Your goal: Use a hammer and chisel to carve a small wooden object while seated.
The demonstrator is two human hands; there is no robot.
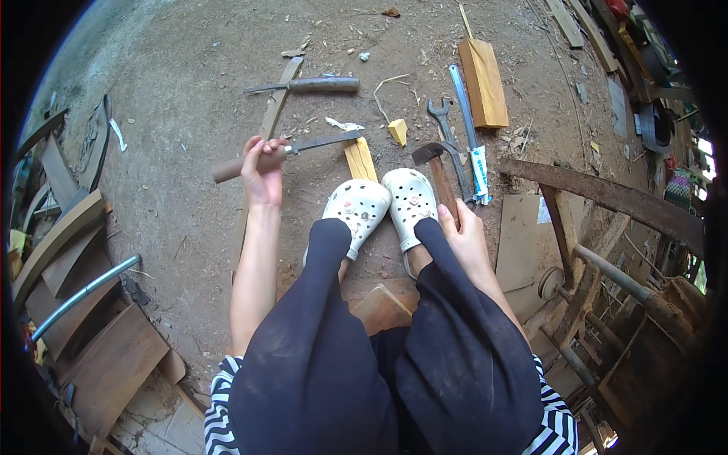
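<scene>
My left hand [262, 171] grips the wooden handle of a chisel [318, 142], whose flat blade points right, over the top end of a pale yellow wood block [359, 159]; whether they touch I cannot tell. My right hand [462, 231] holds a hammer [438, 176] by its wooden handle, head up, beside my white clogs [355, 208]. A small yellow offcut [398, 131], a metal spanner [447, 136] and a long blue-handled tool [469, 114] lie just beyond. Another wooden-handled tool [326, 84] rests across a thin wooden strip [273, 110].
An orange-brown wood block [483, 83] lies at the back right on the dirt floor. Curved boards [57, 250] and a bent blue metal tube [83, 296] are piled at the left. A rusty frame [599, 193] with a pipe stands close at the right, among more scrap.
</scene>
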